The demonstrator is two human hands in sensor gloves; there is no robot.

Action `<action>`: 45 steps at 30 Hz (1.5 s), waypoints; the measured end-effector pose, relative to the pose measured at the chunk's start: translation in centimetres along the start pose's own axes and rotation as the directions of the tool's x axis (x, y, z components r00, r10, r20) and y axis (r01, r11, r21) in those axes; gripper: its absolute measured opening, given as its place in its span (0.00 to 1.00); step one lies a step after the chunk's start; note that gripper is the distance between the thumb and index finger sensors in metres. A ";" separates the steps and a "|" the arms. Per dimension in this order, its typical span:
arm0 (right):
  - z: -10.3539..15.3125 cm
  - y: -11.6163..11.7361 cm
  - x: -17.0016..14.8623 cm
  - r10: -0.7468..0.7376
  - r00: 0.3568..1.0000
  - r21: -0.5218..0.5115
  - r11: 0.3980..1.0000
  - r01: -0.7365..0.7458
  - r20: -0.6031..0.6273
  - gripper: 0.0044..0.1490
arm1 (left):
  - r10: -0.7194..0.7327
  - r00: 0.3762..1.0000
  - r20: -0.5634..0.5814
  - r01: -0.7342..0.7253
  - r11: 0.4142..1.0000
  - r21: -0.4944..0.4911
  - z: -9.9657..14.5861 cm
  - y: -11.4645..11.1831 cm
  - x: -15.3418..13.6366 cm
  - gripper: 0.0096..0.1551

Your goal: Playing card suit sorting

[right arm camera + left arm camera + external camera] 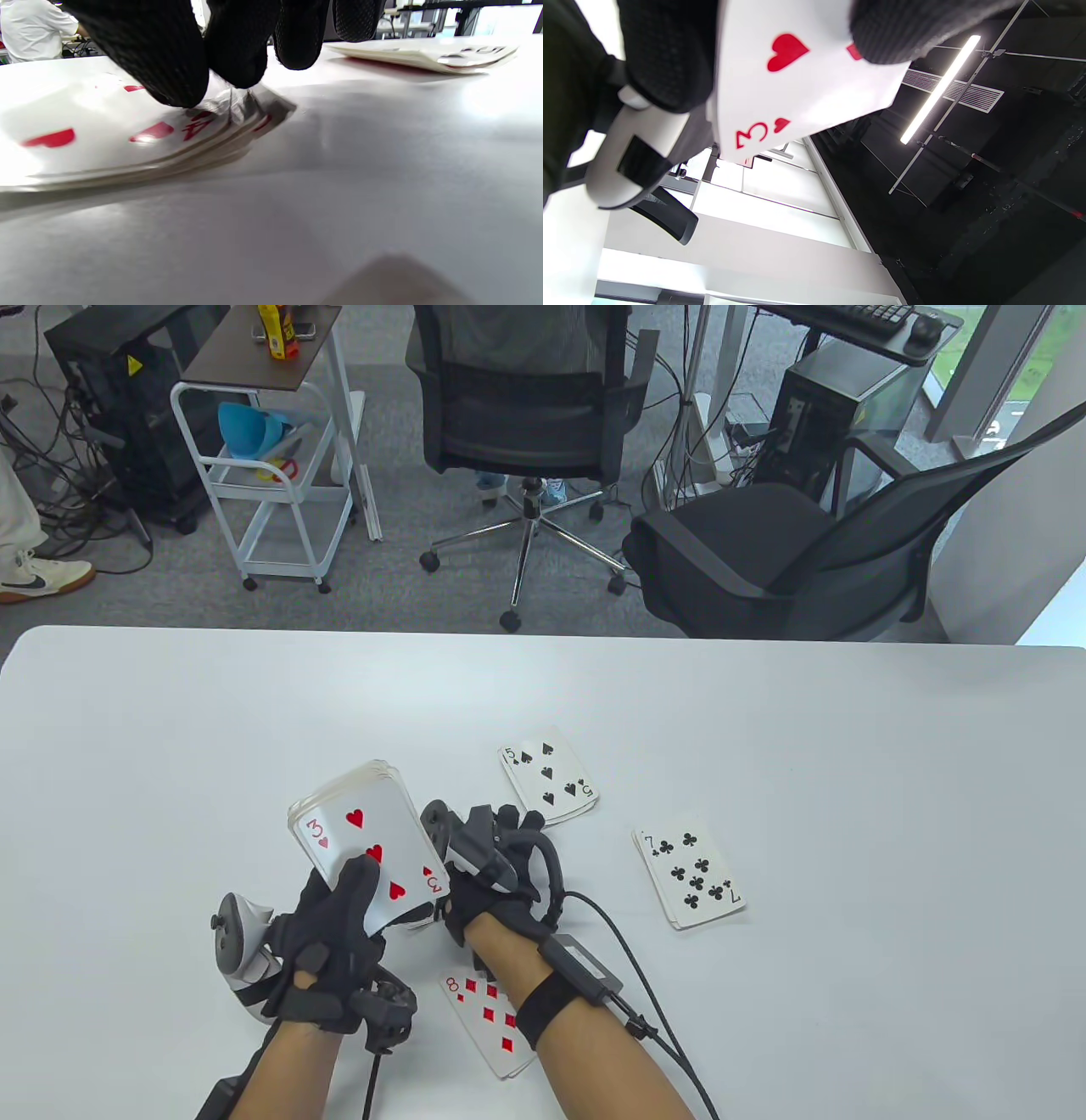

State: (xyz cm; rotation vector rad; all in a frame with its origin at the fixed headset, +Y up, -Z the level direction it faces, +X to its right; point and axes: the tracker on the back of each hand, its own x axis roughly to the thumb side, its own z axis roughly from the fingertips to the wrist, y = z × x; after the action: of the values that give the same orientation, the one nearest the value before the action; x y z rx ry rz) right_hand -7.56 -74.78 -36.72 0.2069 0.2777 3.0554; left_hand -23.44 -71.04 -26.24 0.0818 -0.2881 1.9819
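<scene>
Left grip (327,937) holds deck (361,836); diamonds pile (488,1014) under right forearm.

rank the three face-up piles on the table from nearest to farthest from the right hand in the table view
From the right hand:
1. 8 of diamonds pile, just below the hand, partly under the wrist.
2. 5 of spades pile, up and slightly right; close to the first, so 1 and 2 are hard to call.
3. 7 of clubs pile, farther right.
</scene>
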 end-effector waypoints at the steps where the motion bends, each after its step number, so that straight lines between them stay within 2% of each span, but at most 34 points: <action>1: 0.2 -0.2 -0.3 -0.010 1.000 -0.006 1.000 0.010 0.008 0.26 | -0.001 1.000 -0.002 0.001 1.000 -0.001 0.0 0.0 0.0 0.32; 4: 2.0 -1.3 -2.5 -0.183 0.982 -0.031 0.982 0.184 0.043 0.26 | -0.003 1.000 -0.011 0.003 1.000 -0.012 0.1 -0.3 -0.2 0.33; 7: 4.5 -2.3 -5.3 -0.410 0.907 -0.069 0.906 0.417 0.099 0.26 | -0.016 1.000 -0.020 0.016 1.000 -0.026 0.1 -0.7 -0.5 0.33; 12: 7.2 -3.3 -9.5 -0.516 0.831 -0.166 0.818 0.550 0.209 0.27 | -0.048 0.997 -0.067 0.045 0.998 -0.053 0.3 -1.7 -1.6 0.33; 14: 7.8 -3.2 -10.7 -0.610 0.761 -0.155 0.748 0.645 0.220 0.29 | -0.077 0.993 -0.093 0.072 0.996 -0.062 0.4 -2.0 -2.1 0.33; 17: 8.4 -2.8 -11.4 -0.787 0.565 -0.100 0.559 0.823 0.248 0.30 | -0.158 0.975 -0.156 0.152 0.987 -0.050 0.6 -1.9 -3.0 0.33; 19: 8.7 -3.0 -11.7 -0.809 0.524 -0.096 0.519 0.850 0.268 0.30 | -0.167 0.967 -0.190 0.161 0.986 -0.046 0.5 -1.7 -3.7 0.33; 22: 9.2 -3.1 -11.6 -0.774 0.545 -0.166 0.521 0.837 0.321 0.30 | -0.156 0.962 -0.225 0.150 0.988 -0.043 0.5 -1.4 -4.4 0.33; 27: 10.1 -3.4 -10.4 -0.694 0.562 -0.203 0.533 0.821 0.451 0.33 | -0.168 0.956 -0.240 0.159 0.986 -0.056 0.6 -1.5 -4.7 0.33; 31: 11.0 -3.4 -8.9 -0.557 0.667 -0.286 0.620 0.730 0.495 0.38 | -0.176 0.955 -0.239 0.165 0.984 -0.066 0.6 -1.6 -4.7 0.32; 34: 11.2 -3.2 -8.5 -0.507 0.703 -0.347 0.627 0.697 0.498 0.40 | -0.169 0.957 -0.238 0.158 0.985 -0.064 0.6 -1.4 -4.6 0.32; 37: 11.3 -2.8 -8.2 -0.516 0.696 -0.353 0.612 0.708 0.500 0.42 | -0.175 0.955 -0.238 0.167 0.985 -0.053 0.6 -1.4 -4.6 0.32; 41: 11.4 -3.0 -8.4 -0.476 0.741 -0.391 0.641 0.661 0.473 0.44 | -0.175 0.956 -0.237 0.169 0.985 -0.047 0.7 -1.6 -4.6 0.31; 43: 11.4 -3.1 -8.4 -0.488 0.732 -0.353 0.656 0.667 0.475 0.43 | -0.175 0.955 -0.238 0.168 0.985 -0.050 0.7 -1.6 -4.7 0.31; 45: 11.4 -3.0 -8.5 -0.519 0.701 -0.337 0.629 0.701 0.490 0.41 | -0.174 0.955 -0.239 0.167 0.985 -0.050 0.7 -1.6 -4.7 0.31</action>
State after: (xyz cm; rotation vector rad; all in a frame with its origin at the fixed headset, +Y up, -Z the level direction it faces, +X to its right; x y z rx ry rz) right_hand 2.60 -70.51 -27.28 0.4912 -0.4031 2.2184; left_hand -20.05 -74.76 -26.15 -0.1501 -0.1447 1.7937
